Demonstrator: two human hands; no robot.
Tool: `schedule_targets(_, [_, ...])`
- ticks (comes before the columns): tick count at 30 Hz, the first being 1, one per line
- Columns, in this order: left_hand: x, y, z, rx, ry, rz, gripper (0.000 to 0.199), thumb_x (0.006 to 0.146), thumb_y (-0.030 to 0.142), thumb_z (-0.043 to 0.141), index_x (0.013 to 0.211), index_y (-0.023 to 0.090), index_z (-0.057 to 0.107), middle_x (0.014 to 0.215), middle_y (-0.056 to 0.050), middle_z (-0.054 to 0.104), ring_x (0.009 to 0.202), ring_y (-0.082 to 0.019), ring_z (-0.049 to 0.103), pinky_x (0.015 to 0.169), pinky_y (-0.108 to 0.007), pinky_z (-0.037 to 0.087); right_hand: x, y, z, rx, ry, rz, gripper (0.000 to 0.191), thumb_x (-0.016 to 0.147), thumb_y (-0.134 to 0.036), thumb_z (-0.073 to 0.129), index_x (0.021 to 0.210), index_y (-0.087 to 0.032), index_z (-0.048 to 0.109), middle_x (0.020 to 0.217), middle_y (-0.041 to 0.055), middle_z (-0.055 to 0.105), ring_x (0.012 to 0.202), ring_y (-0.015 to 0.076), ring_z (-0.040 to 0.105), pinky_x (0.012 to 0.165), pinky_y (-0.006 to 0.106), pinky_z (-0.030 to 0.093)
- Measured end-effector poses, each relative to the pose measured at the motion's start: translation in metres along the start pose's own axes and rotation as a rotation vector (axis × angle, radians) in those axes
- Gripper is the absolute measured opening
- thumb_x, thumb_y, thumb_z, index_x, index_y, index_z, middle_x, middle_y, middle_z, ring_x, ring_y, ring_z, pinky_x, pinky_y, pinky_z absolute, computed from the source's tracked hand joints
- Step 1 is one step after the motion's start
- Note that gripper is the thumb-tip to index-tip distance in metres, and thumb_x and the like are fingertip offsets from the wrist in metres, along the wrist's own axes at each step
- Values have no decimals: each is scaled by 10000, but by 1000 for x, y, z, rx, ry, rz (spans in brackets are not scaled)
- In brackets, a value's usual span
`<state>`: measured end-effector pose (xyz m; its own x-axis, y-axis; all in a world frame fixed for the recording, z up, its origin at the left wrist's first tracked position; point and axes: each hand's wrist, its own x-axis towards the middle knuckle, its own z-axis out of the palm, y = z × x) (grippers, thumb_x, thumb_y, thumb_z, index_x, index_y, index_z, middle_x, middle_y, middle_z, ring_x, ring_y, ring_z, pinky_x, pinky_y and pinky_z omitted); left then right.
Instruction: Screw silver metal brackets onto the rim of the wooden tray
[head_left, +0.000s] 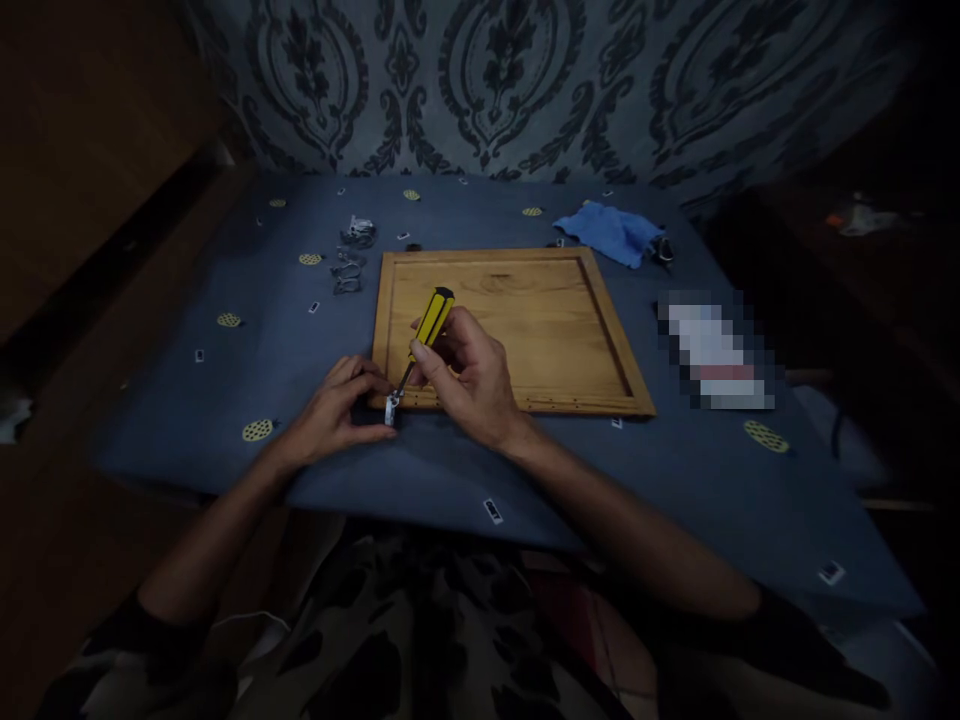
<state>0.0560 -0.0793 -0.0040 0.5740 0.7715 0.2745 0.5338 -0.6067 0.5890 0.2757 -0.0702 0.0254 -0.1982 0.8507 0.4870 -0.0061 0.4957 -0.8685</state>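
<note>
A wooden panel door [517, 310] with a raised frame lies flat on the blue cloth. At its near left corner stands a small metal hinge [391, 408]. My left hand [339, 408] steadies this hinge between the thumb and fingers, its fingertips by the panel's edge. In my right hand [472, 375] is a screwdriver [433, 325] with a yellow and black handle, tilted so that its shaft runs down to the hinge. The tip meets the hinge near a screw spot too small to make out. Several small dark holes run along the panel's near edge.
Several loose metal hinges [347, 272] lie left of the panel's far corner. A blue rag [611, 233] rests at the back right, a dark object beside it. To the right lies a blurred-out item [716, 350]. Patterned fabric [495, 80] rises behind the covered surface [180, 400].
</note>
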Motion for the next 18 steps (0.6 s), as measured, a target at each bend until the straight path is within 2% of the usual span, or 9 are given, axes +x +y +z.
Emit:
schedule_targets(9, [0, -1, 1, -2, -8, -27, 499, 845, 635, 717, 1118, 220, 670, 1115, -66, 611, 1070, -249, 567, 968, -417, 496, -3, 4, 2, -25, -30, 28, 112, 978, -315, 569, 1018, -220, 524, 883, 8, 593, 734, 141, 643, 630, 286, 528])
schedule_targets(18, [0, 2, -1, -10, -24, -37, 485, 855, 613, 719, 1126, 215, 665, 1107, -66, 602, 1063, -249, 563, 950, -402, 492, -4, 6, 3, -40, -44, 38, 158, 976, -367, 579, 1007, -224, 519, 868, 9, 578, 773, 156, 613, 643, 290, 523])
